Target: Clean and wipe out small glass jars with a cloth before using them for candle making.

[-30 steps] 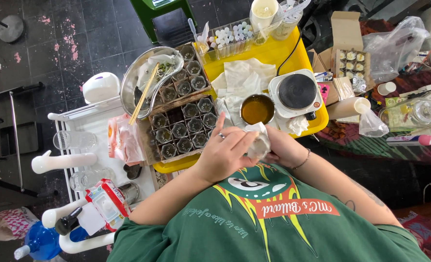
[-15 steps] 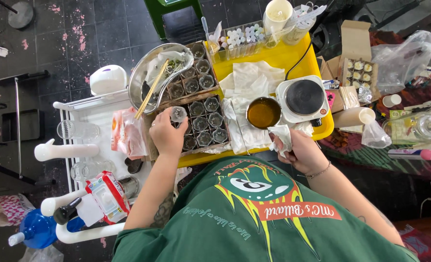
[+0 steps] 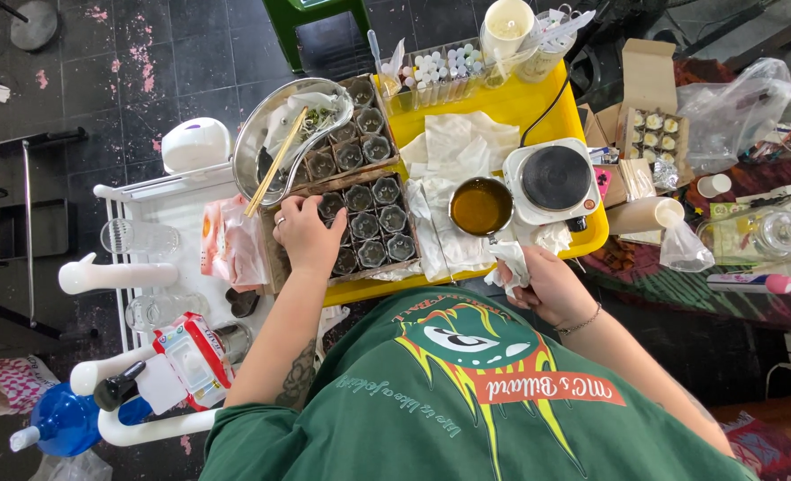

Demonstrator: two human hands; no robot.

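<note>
Left hand (image 3: 304,233) has moved from the chest out to the jar tray (image 3: 360,223); fingers curled down onto a jar at the tray's left edge, apparently setting it into its slot. Right hand (image 3: 547,285) stays near the yellow tray's (image 3: 502,107) front edge, fingers closed around a crumpled tissue (image 3: 509,264). Wax pot (image 3: 480,206) untouched beside the hotplate (image 3: 555,178).

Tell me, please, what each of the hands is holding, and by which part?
The right hand grips a crumpled white cloth, bunched in its fist. The left hand rests on the tray of small glass jars; whether it grips one cannot be told.
</note>
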